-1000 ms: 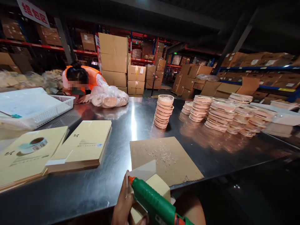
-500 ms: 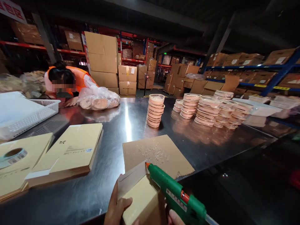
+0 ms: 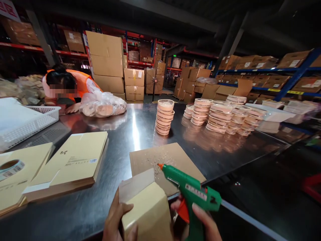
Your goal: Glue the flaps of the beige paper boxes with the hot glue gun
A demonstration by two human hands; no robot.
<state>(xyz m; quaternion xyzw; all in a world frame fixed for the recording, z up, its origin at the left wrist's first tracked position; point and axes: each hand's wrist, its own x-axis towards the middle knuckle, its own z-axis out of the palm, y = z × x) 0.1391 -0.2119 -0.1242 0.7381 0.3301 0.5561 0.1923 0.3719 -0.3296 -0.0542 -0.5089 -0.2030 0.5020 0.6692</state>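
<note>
Change since earlier frame: glue gun has drawn back to the right; its orange nozzle now stands clear of the box flap instead of against it.
Head view, left hand: fingers wrapped around the near left corner of the small cream box, gripping it at the table's front edge.
Head view, right hand: clenched on the gun's grip, a finger on the orange trigger.
Box state: top flap up and unsealed; whether glue is laid cannot be told, closing judged left to do.
Under nozzle: cardboard sheet flecked with glue crumbs.
Steel table: flat box blanks, label roll, stacked lidded tubs.
Far side: co-worker in orange vest, bent over a plastic bag.
</note>
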